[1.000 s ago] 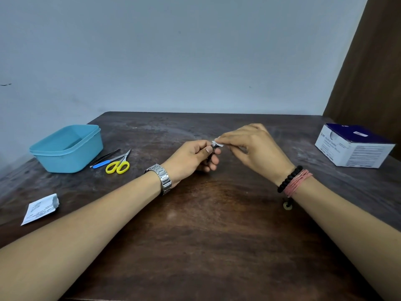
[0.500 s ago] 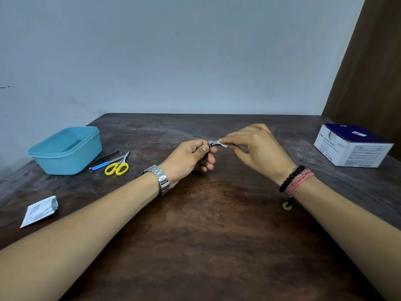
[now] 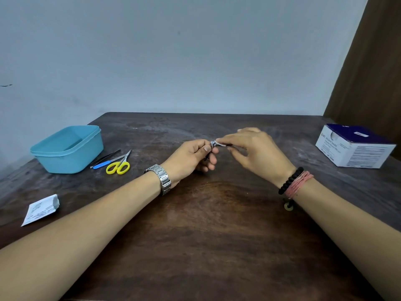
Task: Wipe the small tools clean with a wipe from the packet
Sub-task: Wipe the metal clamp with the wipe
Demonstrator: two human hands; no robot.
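**Wiping a small metal tool above the middle of the desk**

Holding our left hand (image 3: 191,157) curled around a small metal tool (image 3: 212,145), we keep it just above the dark wooden desk (image 3: 195,246); most of the tool is hidden in the fingers, so we cannot tell what kind it is. Our right hand (image 3: 253,153) pinches a white wipe (image 3: 219,143) against the tool's exposed end. Both hands meet right of the blue tub (image 3: 67,148), well apart from it.

Just right of the tub lie three more tools close together: black tweezers (image 3: 106,157), a blue-handled file (image 3: 106,163) and yellow-handled scissors (image 3: 119,166). Nearer us than the tub, by the desk's left edge, a torn white packet (image 3: 41,209) lies flat. Far right of the tub, at the opposite edge, sits a white and navy box (image 3: 355,148).

Between our forearms and towards us from the tub, the worn, scuffed wood gives open room. Beyond the tub, the desk's far edge meets a pale wall (image 3: 173,61); a brown panel (image 3: 373,72) stands at the far right.
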